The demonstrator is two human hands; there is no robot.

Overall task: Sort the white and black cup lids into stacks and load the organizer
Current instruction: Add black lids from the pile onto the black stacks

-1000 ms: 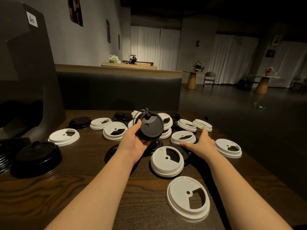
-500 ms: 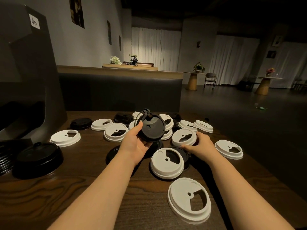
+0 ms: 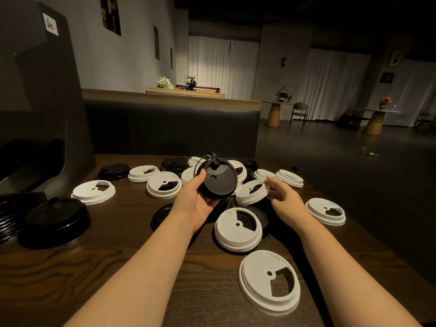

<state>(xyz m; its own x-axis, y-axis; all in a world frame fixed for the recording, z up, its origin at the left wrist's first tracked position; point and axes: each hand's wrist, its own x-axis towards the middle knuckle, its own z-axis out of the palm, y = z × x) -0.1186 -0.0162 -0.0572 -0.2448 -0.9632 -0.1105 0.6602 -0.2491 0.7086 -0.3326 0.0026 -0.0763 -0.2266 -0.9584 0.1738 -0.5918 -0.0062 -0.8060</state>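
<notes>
Several white and black cup lids lie scattered over the dark wooden table. My left hand holds a black lid tilted up above the pile, thumb on its left rim. My right hand pinches the right edge of a white lid, which is tipped up off the table. A white lid lies over a black lid just in front of my hands. Another white lid lies nearest me. A stack of black lids stands at the left.
The dark organizer rises at the far left, with ribbed black lids at its base. A dark bench back runs behind the table. The table's right edge drops to the floor past a white lid.
My right hand slid from flat on the table onto a white lid and has lifted its edge. The black lid in my left hand stays raised in about the same place.
</notes>
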